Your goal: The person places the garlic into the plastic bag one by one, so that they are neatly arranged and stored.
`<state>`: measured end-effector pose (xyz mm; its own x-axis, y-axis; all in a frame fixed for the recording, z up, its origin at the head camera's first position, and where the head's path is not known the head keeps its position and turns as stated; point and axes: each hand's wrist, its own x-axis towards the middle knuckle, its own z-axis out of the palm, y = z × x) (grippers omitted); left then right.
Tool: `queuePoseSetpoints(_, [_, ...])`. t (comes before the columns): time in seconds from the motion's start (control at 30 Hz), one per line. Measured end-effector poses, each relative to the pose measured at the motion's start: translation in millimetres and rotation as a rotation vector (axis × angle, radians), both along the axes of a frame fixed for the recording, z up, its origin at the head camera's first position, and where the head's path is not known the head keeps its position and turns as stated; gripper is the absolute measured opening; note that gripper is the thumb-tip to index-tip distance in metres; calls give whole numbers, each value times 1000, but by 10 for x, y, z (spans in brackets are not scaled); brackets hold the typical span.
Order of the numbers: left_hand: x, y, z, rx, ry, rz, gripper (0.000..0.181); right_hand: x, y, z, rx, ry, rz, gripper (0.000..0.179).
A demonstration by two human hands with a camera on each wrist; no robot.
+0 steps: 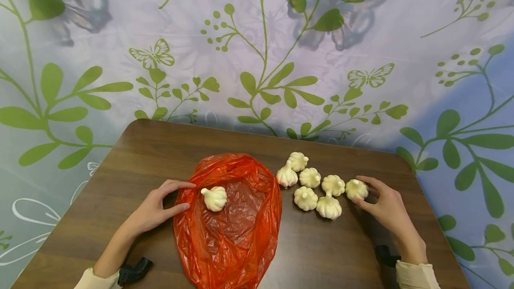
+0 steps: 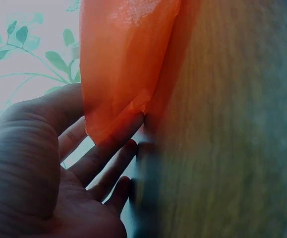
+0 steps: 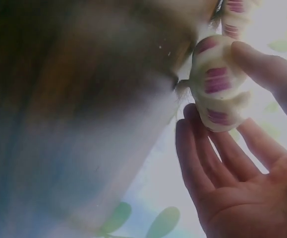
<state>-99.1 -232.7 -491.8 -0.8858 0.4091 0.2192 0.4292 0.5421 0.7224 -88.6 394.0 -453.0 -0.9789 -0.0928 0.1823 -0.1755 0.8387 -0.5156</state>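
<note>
A red plastic bag [image 1: 263, 235] lies with its mouth spread wide on the table, and one garlic bulb [image 1: 215, 198] sits inside it. At the bag's left edge is my left hand [image 1: 160, 204], its index finger and thumb apart and touching the plastic. The left wrist view shows the red plastic [image 2: 128, 59] between thumb and spread fingers. My right hand [image 1: 387, 204] holds the rightmost garlic bulb [image 1: 356, 189] between thumb and fingers. Purple patches mark that garlic bulb [image 3: 217, 82] in the right wrist view. Several other garlic bulbs [image 1: 310, 177] cluster between it and the bag.
The brown wooden table [image 1: 321, 253] has rounded far corners. Behind it hangs a cloth backdrop [image 1: 192, 48] printed with green leaves and butterflies. Black wrist mounts [image 1: 136, 271] sit at both forearms, near the cream sleeves [image 1: 415, 274].
</note>
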Motion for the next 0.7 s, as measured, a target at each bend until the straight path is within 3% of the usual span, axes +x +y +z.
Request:
queuePoseSetpoints(0.33, [6, 2, 10, 3, 0, 1, 48, 11, 46, 89, -2, 111, -117, 64])
queuePoseSetpoints(0.7, [-8, -3, 9, 5, -6, 2, 47, 56, -47, 182, -63, 181, -141, 65])
